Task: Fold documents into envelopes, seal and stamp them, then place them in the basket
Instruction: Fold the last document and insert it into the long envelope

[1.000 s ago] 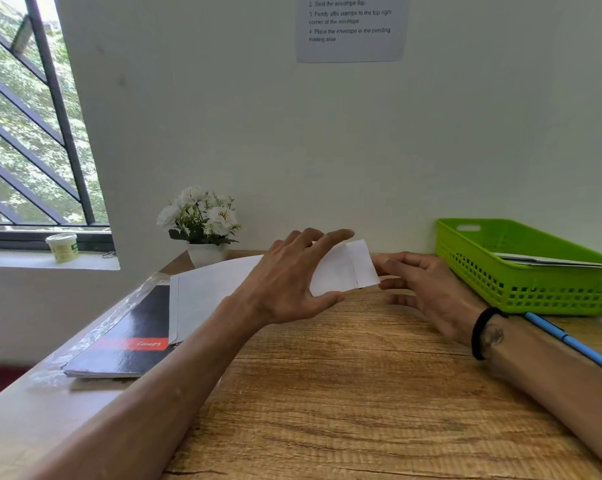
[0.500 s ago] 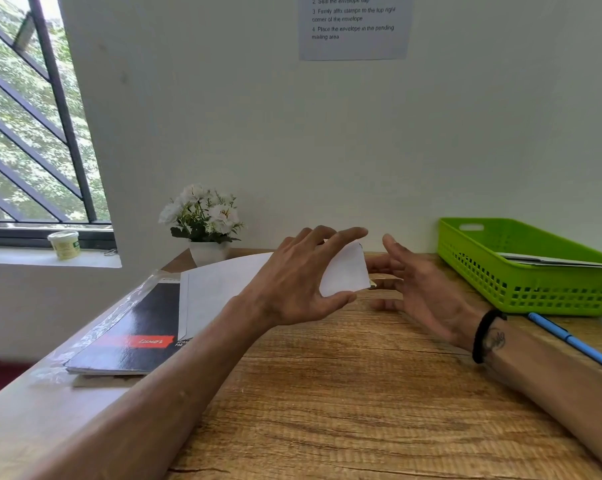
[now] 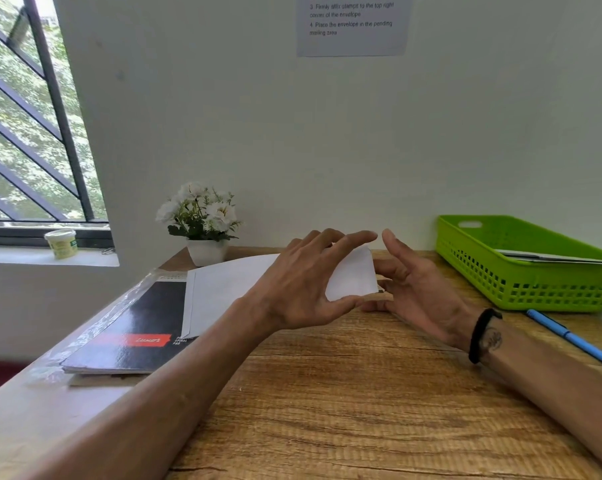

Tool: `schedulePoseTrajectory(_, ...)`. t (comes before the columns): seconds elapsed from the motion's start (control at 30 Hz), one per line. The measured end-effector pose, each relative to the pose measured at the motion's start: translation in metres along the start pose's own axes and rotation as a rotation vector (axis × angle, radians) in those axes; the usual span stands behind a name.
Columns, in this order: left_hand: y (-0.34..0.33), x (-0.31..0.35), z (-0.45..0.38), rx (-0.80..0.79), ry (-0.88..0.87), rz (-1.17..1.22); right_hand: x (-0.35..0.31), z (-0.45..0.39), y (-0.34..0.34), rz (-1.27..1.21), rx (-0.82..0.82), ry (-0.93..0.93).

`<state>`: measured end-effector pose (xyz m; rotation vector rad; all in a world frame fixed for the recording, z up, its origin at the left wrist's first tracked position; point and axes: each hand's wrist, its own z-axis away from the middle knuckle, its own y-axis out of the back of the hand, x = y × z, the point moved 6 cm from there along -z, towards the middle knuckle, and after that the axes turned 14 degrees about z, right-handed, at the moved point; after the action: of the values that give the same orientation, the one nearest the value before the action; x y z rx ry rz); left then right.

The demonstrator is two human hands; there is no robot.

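Envelope (image 3: 353, 275) raised above the desk's (image 3: 362, 393) far edge, pinched between left hand's (image 3: 303, 289) thumb and fingers, presumably for sealing; right hand (image 3: 414, 289) open beside it. Green basket (image 3: 521, 268) occupies the far right corner.

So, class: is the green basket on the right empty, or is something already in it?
Not empty. The green basket already holds flat white paper items lying inside; whether they are sealed envelopes, or how many, cannot be told.

Wood-grain table top (image 3: 362, 410), black spiral pad with red label (image 3: 133, 327) at left edge, white-flowered plant in white pot (image 3: 202, 223) at back, green plastic basket (image 3: 535, 285) at right, blue pen (image 3: 576, 341) just beside basket
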<state>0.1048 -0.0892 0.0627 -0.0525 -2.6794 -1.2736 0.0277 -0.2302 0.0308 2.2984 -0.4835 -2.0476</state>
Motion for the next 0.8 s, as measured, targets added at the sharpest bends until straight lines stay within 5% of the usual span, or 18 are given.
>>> schedulePoseTrajectory(0.8,-0.0045,0.0044,0.0005,-0.01,-0.02,-0.013,-0.0019,0.0019,-0.0051,-0.019,-0.026,0.03)
